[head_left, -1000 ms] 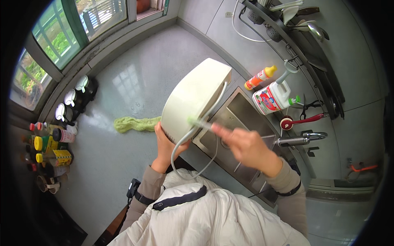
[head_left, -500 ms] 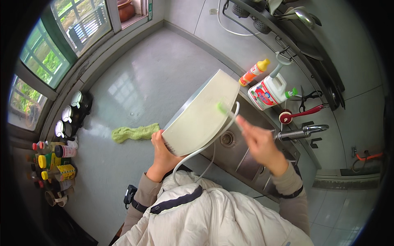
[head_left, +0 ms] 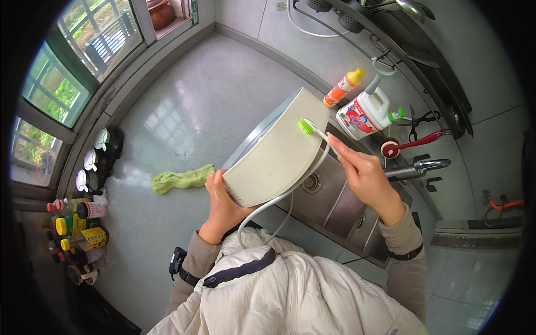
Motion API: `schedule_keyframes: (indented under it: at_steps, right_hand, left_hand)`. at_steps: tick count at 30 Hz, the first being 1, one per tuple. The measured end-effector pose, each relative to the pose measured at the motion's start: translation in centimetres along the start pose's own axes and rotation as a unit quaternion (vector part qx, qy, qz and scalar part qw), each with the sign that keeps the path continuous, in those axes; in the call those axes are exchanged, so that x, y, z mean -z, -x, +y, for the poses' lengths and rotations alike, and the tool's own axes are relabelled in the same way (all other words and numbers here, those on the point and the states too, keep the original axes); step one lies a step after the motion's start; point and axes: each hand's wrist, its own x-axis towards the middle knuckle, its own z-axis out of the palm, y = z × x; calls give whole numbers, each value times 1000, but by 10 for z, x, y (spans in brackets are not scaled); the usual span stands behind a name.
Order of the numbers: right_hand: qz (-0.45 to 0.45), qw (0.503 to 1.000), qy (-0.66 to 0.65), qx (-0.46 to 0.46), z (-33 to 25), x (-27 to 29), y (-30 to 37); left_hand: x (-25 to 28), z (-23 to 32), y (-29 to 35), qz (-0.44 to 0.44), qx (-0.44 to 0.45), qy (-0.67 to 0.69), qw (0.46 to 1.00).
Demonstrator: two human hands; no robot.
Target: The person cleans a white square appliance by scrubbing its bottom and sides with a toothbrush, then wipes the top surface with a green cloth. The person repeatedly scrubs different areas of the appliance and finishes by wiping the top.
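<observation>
Gripping a brush (head_left: 306, 127), the right hand (head_left: 363, 174) moved it farther from the left hand (head_left: 221, 204) (clasping a cream vessel (head_left: 273, 159)).

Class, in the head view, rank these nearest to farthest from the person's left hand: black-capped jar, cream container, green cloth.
1. Cream container: held in the left hand.
2. Green cloth: just ahead, leftward.
3. Black-capped jar: well out leftward.

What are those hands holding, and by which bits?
Left hand: the appliance, by its lower left end. Right hand: the brush, by its handle.
</observation>
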Motion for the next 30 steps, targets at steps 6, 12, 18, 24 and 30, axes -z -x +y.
schedule_keyframes:
  at_steps: [6, 12, 18, 24, 30]
  right_hand:
    - [-57, 993, 83, 65, -7, 0, -8]
    - [-145, 983, 55, 99, -15, -1, 1]
    - [-70, 992, 21, 98, -3, -8, 0]
    - [-35, 999, 37, 2, -13, -1, -17]
    - [-106, 985, -7, 134, -20, -3, -7]
  left_hand:
    - [2, -2, 6, -5, -5, 2, 1000]
    - [1, -4, 8, -14, -6, -1, 1000]
    - [0, -6, 7, -7, -20, 5, 1000]
    - [1, -7, 12, -33, -13, 10, 999]
    - [2, -10, 16, -28, 6, 17, 999]
